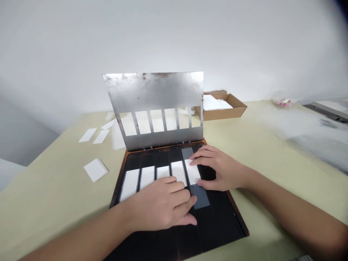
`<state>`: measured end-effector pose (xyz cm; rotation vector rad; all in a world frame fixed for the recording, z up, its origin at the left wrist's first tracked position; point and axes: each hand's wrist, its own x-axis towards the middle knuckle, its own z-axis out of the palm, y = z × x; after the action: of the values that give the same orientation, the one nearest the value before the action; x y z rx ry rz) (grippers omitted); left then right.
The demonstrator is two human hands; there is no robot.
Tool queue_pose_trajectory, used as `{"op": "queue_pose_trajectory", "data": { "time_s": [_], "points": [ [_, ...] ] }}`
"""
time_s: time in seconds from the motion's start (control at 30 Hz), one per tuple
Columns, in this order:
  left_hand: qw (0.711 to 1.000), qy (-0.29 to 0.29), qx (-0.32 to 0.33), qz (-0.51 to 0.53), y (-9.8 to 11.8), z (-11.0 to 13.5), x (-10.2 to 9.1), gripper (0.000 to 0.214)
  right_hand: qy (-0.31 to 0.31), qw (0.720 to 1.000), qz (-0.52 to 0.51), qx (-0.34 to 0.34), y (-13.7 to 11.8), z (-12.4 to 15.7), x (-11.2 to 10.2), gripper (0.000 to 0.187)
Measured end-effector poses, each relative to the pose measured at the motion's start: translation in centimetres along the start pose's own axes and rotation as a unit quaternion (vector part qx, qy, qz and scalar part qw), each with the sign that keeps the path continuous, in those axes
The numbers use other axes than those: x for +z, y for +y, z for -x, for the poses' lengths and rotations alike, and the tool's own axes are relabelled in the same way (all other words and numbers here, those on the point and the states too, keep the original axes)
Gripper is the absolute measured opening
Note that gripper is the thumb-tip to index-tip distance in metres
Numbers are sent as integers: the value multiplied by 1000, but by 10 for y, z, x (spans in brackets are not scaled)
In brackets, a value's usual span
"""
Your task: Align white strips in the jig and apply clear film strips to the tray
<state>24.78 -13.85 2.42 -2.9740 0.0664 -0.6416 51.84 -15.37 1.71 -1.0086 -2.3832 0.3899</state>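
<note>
A black tray (174,237) with a brown edge lies on the table, its metal frame lid (154,90) raised on hinges. Several white cards (148,175) sit side by side across the tray. My right hand (220,168) spans the rightmost white card (192,173), fingertips at its top and thumb at its lower edge. Under that card runs a dark grey strip (201,197), showing above and below it. My left hand (163,204) is loosely curled over the tray, hiding the lower ends of some cards. Its index fingertip is at the grey strip's left edge.
Loose white cards (88,135) and a small card stack (95,169) lie on the table (54,188) at the left. Behind the lid at right stands a cardboard box (223,114) with white cards inside. A clear plastic bag (284,102) rests farther right.
</note>
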Motion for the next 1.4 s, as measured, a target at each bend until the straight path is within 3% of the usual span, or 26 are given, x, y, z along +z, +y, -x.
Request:
{"op": "queue_pose_trajectory", "data": {
  "time_s": [0.6, 0.8, 0.97, 1.1, 1.3, 1.4],
  "points": [
    [1000, 0, -3, -6, 0, 0, -1, 38, -11, 1000, 7, 8, -1, 0, -1, 46],
    [1000, 8, -3, -15, 1, -1, -2, 38, -29, 999, 6, 16, -6, -2, -7, 26],
    [998, 25, -44, -31, 1, 1, -2, 41, -51, 998, -25, 7, -4, 2, -10, 44],
    [991, 50, -111, -51, -1, 2, 2, 41, -40, 999, -12, 1, 0, 4, -4, 83],
    [980, 73, -186, -27, -4, 4, 3, 43, -16, 1000, 16, 11, -5, 1, 1, 56],
    [983, 117, -138, -14, -3, 4, -5, 41, -15, 1000, 18, 13, -6, 1, 1, 49]
  ]
}}
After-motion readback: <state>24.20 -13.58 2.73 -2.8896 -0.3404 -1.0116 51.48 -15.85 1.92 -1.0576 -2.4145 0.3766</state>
